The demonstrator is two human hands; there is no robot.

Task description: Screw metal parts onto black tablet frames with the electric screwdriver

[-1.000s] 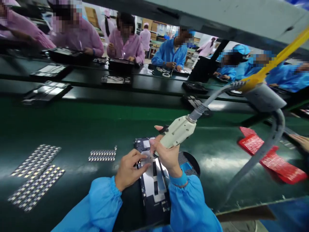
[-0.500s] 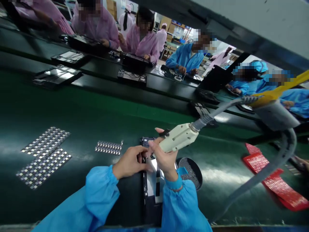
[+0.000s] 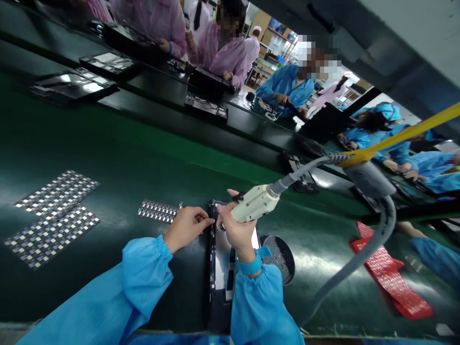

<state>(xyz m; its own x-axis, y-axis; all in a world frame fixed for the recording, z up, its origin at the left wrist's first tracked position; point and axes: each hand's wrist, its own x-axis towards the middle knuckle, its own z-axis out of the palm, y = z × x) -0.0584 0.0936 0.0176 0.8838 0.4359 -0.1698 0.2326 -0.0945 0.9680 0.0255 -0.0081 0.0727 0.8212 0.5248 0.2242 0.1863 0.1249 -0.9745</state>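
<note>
Right hand's wrapped around a pale power driver over the far half of the dark device, which lies at the near edge of the green surface; I'd call this the driver step, tip's hidden though. Left hand's by the device's left edge, fingers narrow, can't tell if they're pinching anything, and the next move probably calls for a steady tip.

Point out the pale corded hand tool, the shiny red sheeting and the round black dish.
Pale corded hand tool [image 3: 256, 203], head view: body's middle.
Shiny red sheeting [image 3: 394, 278], head view: middle.
Round black dish [image 3: 290, 261], head view: right inner wall.
</note>
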